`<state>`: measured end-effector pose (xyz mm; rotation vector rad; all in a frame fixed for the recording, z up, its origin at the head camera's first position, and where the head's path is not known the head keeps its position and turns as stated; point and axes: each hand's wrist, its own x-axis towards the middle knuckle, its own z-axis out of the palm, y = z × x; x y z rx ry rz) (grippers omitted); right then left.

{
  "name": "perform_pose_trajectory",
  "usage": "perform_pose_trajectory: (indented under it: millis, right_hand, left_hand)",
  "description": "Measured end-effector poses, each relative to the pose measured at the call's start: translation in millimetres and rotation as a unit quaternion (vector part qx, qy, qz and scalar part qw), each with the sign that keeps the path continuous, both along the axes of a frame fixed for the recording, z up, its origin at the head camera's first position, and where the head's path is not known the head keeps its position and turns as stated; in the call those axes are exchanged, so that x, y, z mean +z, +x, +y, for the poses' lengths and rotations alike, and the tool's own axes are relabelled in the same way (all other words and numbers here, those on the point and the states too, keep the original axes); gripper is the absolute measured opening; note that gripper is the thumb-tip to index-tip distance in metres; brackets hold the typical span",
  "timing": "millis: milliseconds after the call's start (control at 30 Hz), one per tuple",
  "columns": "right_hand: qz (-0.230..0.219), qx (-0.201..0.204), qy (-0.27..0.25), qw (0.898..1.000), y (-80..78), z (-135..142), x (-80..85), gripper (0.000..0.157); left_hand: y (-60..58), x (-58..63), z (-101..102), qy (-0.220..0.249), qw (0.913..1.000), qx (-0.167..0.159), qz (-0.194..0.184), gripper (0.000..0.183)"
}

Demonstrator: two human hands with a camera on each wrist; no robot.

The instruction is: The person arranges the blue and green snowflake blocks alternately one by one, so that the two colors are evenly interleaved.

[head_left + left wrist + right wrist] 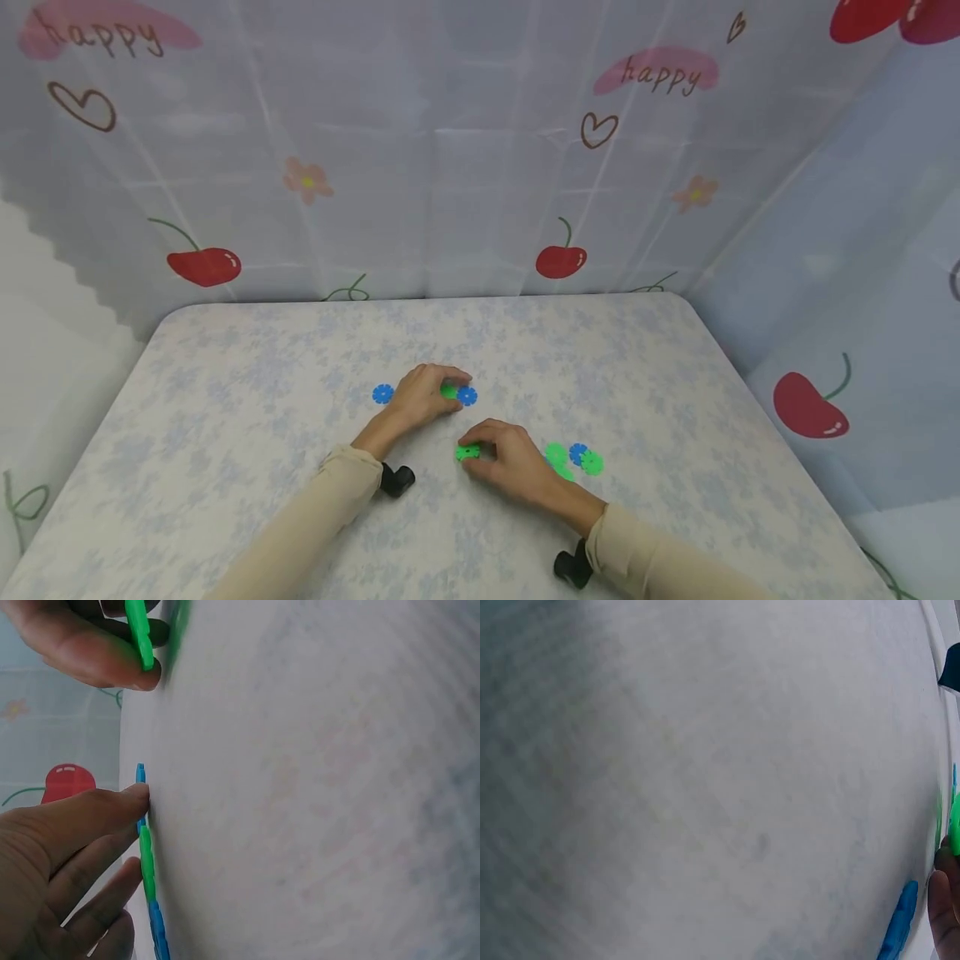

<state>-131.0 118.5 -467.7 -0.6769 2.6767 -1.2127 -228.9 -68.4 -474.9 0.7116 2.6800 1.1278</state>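
The left hand [422, 397] pinches a blue disc [468, 396] between its thumb and fingers. A green disc [448, 391] touches the pinched blue disc on its left, and another blue disc [382, 393] is farther left of it. The right hand [516, 460] grips a bright green disc [467, 452], closer to the person than the pinched blue one. More discs [592, 463] lie on the counter [675, 400], to its right.

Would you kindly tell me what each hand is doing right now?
Left hand: closed, pinching a blue disc.
Right hand: closed, holding a green disc.
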Motion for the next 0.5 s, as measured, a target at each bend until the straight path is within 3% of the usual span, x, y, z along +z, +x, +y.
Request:
perform_pose_trajectory:
  millis: [300, 500]
  right_hand:
    - [0.022, -0.075, 0.016, 0.997, -16.7, 3, -5.2, 0.021]
    - [0.019, -0.110, 0.030, 0.993, -33.1, 7, -2.5, 0.021]
  left_hand:
    - [2.6, -6.9, -2, 0.016, 0.9997, 0.000, 0.015, 0.039]
    - [0.8, -3.0, 0, 0.025, 0.9995, -0.002, 0.019, 0.040]
